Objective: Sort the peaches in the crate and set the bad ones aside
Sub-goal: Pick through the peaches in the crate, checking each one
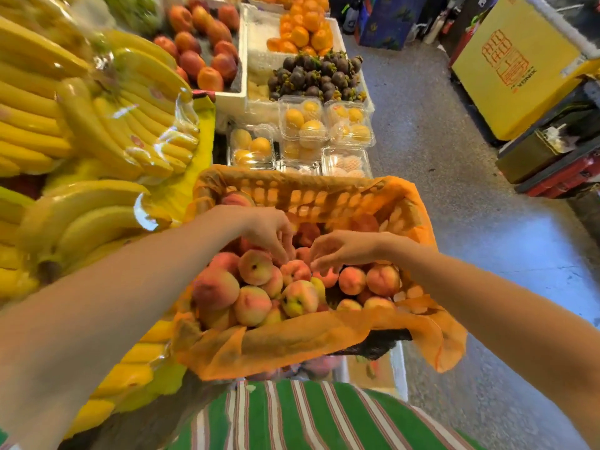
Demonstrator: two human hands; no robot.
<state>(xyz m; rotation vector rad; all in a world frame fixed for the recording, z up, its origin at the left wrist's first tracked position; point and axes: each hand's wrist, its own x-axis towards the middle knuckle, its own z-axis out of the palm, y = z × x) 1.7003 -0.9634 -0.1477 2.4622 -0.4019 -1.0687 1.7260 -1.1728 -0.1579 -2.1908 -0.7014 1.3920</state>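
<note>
A crate (412,206) lined with orange mesh stands in front of me, heaped with pink-yellow peaches (253,303). Both my hands hover over the middle of the heap. My left hand (269,232) reaches down with its fingertips among the peaches, touching one near the centre. My right hand (337,248) comes in from the right, fingers loosely spread and pointing down at a flat peach (293,271) between the two hands. Neither hand plainly grips a fruit. One peach near the front shows a dark spot (298,300).
Wrapped banana bunches (97,125) crowd the left side. Behind the crate sit clear boxes of yellow fruit (302,125), mangosteens (315,73), oranges (305,30) and red fruit (201,50). Grey floor runs to the right, with a yellow carton (513,66) and stacked boxes.
</note>
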